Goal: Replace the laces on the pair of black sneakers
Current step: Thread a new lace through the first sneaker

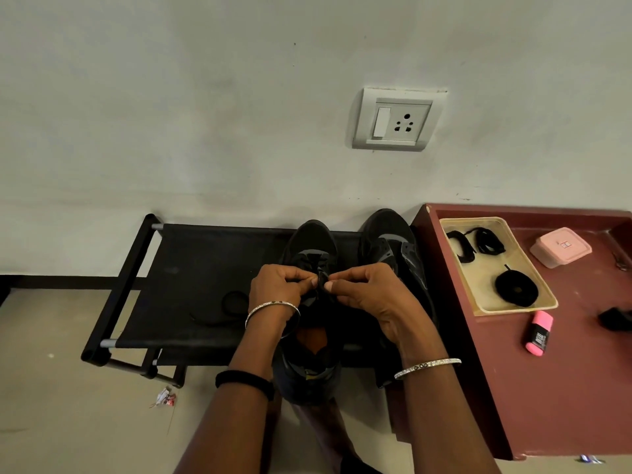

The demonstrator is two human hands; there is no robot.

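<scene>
On the black rack [191, 261]: one sneaker [314, 239], toe to the wall so its eyelets face the person; left hand [278, 290] and right hand [371, 297] both pinching its lace [323, 278], apparently threading; second sneaker [390, 241] alongside; coiled laces [516, 289] kept handy in a tray [513, 310].

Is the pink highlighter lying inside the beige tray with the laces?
No, the pink highlighter lies on the maroon table, just outside the beige tray and its near rim.
</scene>
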